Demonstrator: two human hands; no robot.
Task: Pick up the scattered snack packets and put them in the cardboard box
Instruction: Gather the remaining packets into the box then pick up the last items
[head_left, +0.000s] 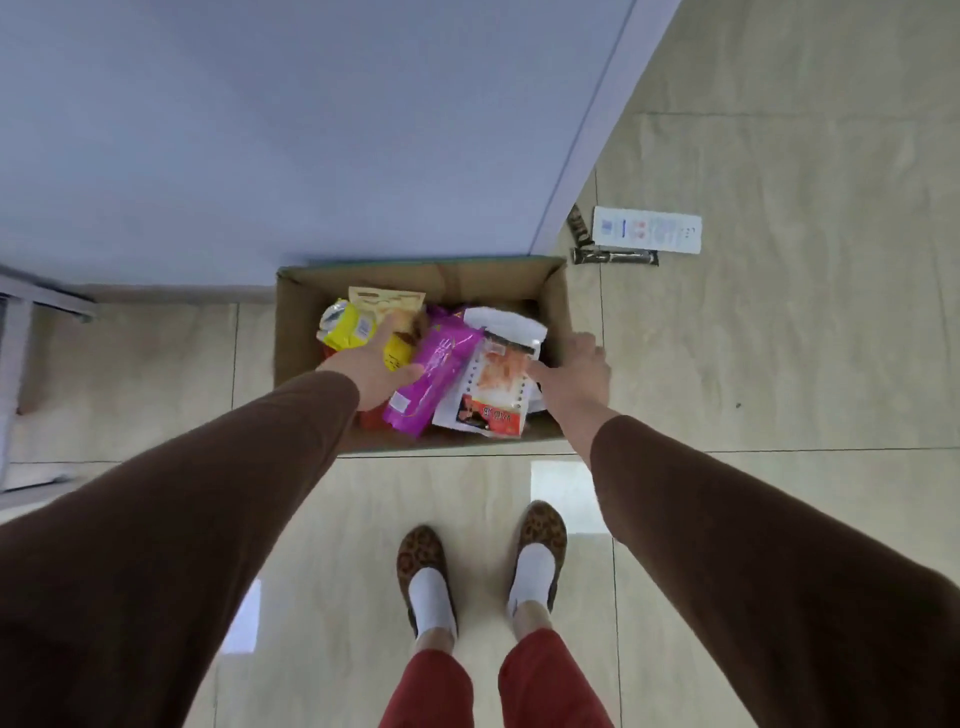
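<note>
Both my hands are over the cardboard box (291, 332): left hand (376, 364) fingers spread, empty; right hand (574, 374) open at its three-o'clock wall. Inside, a magenta packet (431, 379) runs seven-to-one o'clock beside yellow packets (348, 327). Farther, at one o'clock, a white packet (647, 229) lies crosswise on the floor.

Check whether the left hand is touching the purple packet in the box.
Touching. In the head view the left hand lies on the purple packet, its thumb against the packet's face with no gap, inside the box.

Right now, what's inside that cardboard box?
The cardboard box holds a yellow packet, a magenta packet and a white-and-orange packet. Whatever lies beneath them is covered.
</note>
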